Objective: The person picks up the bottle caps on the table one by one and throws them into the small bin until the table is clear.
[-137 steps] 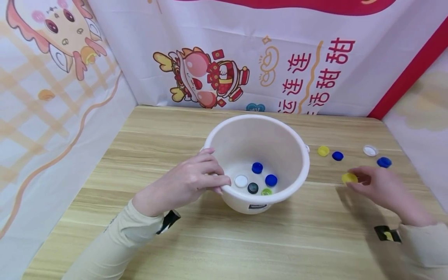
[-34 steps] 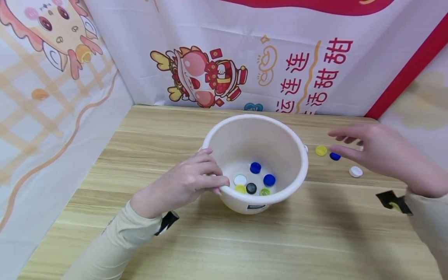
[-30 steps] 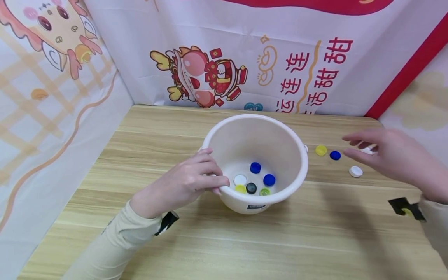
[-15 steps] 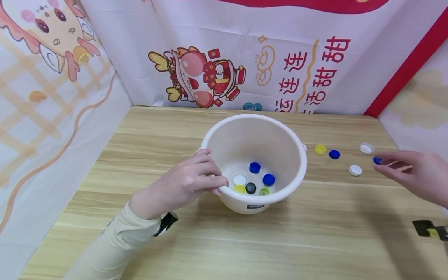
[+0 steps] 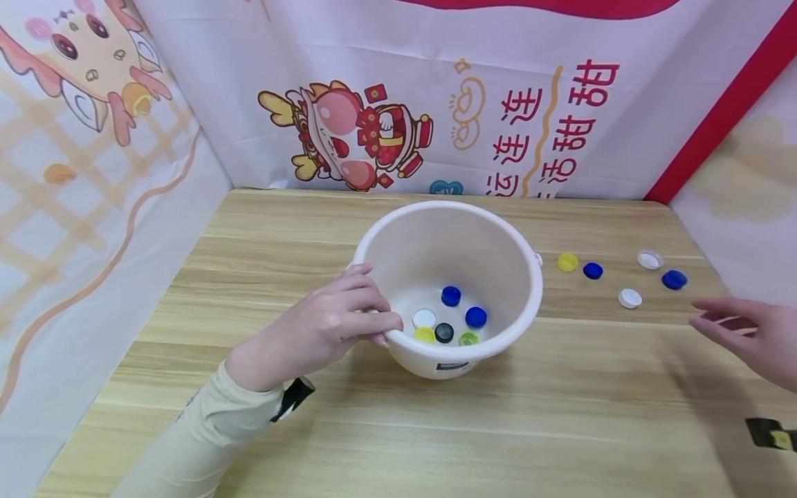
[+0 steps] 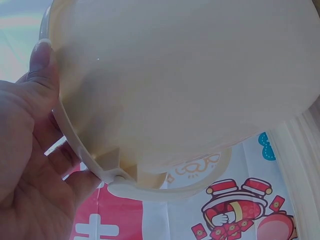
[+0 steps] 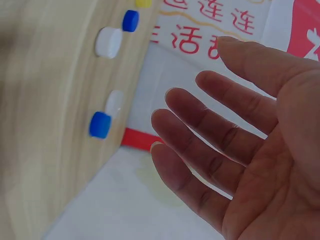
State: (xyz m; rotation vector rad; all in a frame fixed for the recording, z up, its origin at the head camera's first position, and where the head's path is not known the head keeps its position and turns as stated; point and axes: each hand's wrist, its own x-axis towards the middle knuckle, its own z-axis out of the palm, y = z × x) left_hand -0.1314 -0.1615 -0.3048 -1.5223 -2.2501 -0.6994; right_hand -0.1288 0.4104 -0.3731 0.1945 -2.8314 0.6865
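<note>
My left hand (image 5: 320,325) grips the rim of a white bucket (image 5: 451,207), thumb on one side and fingers on the other, as the left wrist view also shows. On the bucket's floor lie several bottle caps, among them a black cap (image 5: 444,333), a yellow cap (image 5: 425,335) and a green cap (image 5: 468,339). At the right, my right hand (image 5: 753,335) hovers above the table with loose fingers and nothing in it; its palm shows in the right wrist view. Nearest to it are a blue cap (image 5: 674,279) and a white cap (image 5: 630,298).
Farther back on the wooden table (image 5: 299,242) lie another yellow cap (image 5: 567,262), a dark blue cap (image 5: 593,270) and a clear-rimmed white cap (image 5: 650,260). Printed cloth walls (image 5: 386,55) stand along the back and sides. The bucket's handle (image 6: 165,192) hangs at its side.
A yellow cap my right hand held earlier now lies in the bucket. A white cap appeared on the table. Lately my right hand moved right, away from the blue cap. My left hand stayed.
</note>
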